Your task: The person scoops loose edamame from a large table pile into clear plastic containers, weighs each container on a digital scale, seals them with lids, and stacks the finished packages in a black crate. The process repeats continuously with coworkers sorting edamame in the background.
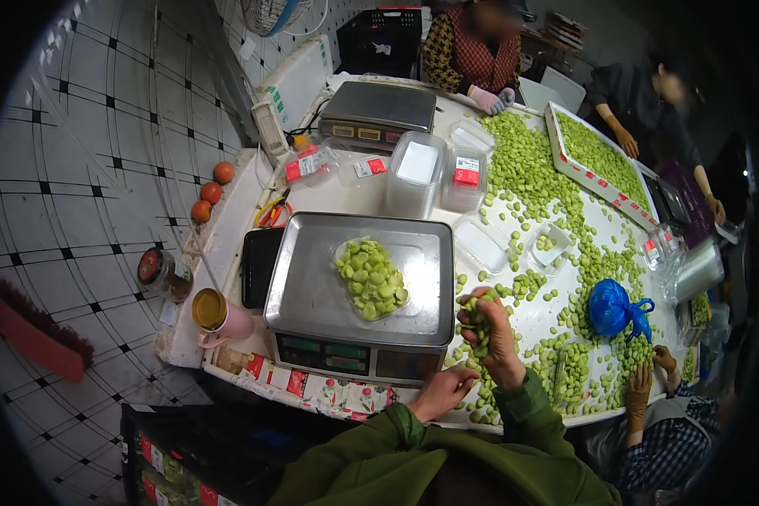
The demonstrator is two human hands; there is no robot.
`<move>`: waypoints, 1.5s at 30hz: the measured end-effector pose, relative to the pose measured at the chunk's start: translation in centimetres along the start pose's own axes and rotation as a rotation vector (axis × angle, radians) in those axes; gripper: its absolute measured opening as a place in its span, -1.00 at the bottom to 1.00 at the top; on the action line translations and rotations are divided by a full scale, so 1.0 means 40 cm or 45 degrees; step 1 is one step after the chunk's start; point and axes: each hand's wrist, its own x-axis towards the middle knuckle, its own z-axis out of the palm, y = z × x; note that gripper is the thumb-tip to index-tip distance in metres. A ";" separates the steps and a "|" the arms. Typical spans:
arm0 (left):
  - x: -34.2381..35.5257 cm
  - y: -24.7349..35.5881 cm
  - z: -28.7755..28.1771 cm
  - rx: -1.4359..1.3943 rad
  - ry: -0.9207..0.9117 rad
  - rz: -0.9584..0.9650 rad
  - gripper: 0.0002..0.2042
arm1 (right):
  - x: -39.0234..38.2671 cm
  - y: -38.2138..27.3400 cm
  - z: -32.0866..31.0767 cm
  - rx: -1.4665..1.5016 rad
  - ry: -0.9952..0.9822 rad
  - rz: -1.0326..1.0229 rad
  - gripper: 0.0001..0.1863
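Shelled broad beans (483, 324) fill my right hand (502, 346), which is raised over the table's near side with its fingers curled round them. Low at the table's near edge rests my left hand (443, 393), closed, its fingers bent together beside loose beans; what is in it, if anything, is hidden. To the left of my hands stands a scale with a steel pan (312, 278). On that pan sits a clear plastic tray (371, 315) heaped with broad beans. An open clear tray (551, 249) beyond my right hand holds a few beans.
Stacked clear containers (415, 177) stand behind the pan, with a second scale (378, 111) farther back. Beans spread over the table's right half, around a blue plastic bag (614, 309). A pink mug (228, 323) stands left. Co-workers' gloved hands (639, 386) are at the right and far sides.
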 end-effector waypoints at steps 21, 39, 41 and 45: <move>-0.091 -0.098 0.008 0.098 -0.017 0.006 -0.78 | 0.293 0.130 0.292 -0.981 -0.049 -0.669 -0.83; -0.090 -0.058 -0.032 -0.137 -0.320 -0.169 -0.78 | 0.043 0.002 -0.296 -0.875 0.320 0.146 -0.78; -0.093 -0.068 -0.027 -0.189 -0.309 -0.174 -0.77 | 0.005 0.009 -0.337 -1.257 0.174 0.208 -0.79; -0.087 -0.033 -0.041 -0.423 -0.386 -0.386 -0.76 | -0.018 0.015 -0.364 -1.844 -0.091 -0.033 -0.75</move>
